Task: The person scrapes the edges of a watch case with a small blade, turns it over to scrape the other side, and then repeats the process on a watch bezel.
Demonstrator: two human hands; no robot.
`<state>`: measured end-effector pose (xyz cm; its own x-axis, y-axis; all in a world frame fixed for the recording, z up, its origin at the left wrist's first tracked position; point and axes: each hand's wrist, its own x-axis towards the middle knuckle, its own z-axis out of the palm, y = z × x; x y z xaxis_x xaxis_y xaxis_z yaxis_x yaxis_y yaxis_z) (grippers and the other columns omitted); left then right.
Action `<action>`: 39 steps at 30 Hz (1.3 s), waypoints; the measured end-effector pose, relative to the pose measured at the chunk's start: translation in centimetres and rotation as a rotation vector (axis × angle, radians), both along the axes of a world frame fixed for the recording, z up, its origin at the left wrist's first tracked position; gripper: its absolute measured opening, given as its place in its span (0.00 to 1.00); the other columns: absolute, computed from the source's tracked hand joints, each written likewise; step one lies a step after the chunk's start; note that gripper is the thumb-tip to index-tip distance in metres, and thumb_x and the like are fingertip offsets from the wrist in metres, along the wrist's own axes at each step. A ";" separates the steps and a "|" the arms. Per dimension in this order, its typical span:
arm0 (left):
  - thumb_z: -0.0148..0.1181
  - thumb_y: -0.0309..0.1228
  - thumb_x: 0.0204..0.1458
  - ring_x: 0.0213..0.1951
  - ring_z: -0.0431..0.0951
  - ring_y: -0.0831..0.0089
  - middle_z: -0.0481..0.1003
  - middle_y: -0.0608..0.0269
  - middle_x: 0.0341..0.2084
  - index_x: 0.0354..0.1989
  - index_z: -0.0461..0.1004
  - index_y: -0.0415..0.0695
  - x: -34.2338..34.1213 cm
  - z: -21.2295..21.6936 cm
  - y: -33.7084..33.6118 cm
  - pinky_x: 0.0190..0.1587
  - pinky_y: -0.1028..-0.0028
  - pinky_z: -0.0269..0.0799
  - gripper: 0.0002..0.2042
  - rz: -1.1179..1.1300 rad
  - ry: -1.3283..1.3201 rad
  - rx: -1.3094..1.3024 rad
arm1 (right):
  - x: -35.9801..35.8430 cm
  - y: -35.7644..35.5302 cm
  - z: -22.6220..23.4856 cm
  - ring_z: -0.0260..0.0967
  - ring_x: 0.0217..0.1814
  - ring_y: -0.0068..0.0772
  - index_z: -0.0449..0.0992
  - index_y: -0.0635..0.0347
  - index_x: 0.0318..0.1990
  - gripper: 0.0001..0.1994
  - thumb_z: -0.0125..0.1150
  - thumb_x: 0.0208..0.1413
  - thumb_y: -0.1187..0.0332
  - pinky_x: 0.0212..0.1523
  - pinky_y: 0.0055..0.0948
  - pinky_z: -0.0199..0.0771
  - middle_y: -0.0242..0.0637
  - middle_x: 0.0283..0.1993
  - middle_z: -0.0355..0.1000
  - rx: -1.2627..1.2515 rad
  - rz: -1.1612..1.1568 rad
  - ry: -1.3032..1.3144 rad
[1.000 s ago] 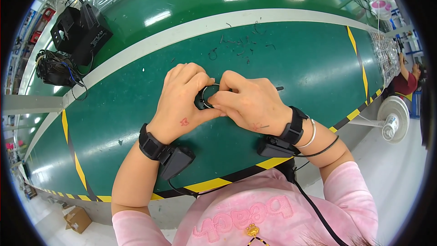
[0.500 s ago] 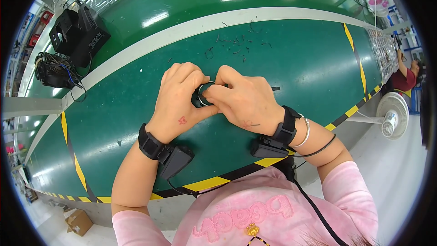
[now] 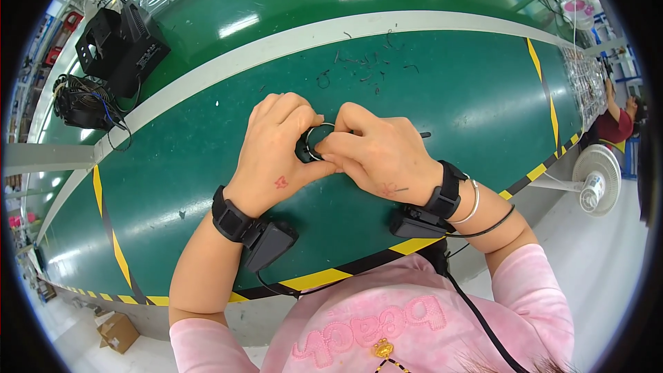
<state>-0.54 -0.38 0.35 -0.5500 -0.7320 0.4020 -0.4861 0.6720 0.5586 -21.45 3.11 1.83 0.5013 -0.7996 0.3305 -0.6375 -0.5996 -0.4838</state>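
Note:
A small round black part with a thin silvery rim sits between my two hands over the middle of the green table. My left hand is closed around its left side, thumb below and fingers above. From the right, my right hand pinches at the part with thumb and forefinger; its fingertips cover much of it. The tip of a thin dark stick-like thing shows beyond my right hand's knuckles, and I cannot tell whether the hand holds it.
Curly black scraps lie scattered on the table beyond my hands. Black boxy equipment and bundled cables are at the far left. Yellow-black tape marks the near edge. A white fan and a person are at right.
The view has shifted slightly, so hands and part appear a little further right. Both hands keep their grip, with only small changes in the right fingers.

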 end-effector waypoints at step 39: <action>0.84 0.33 0.32 0.41 0.71 0.54 0.71 0.58 0.36 0.45 0.76 0.43 1.3 0.8 -0.2 0.47 0.60 0.67 0.29 -0.093 -0.039 0.075 | -0.1 -0.9 -1.9 0.74 0.31 0.40 0.78 0.46 0.38 0.03 0.67 0.60 0.65 0.26 0.40 0.74 0.32 0.39 0.69 -0.057 -0.017 -0.158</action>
<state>0.74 -0.54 1.17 -0.6309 -0.7047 0.3246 -0.4465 0.6720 0.5909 -21.51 2.20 -0.11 0.4259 -0.7854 0.4493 -0.5668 -0.6186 -0.5441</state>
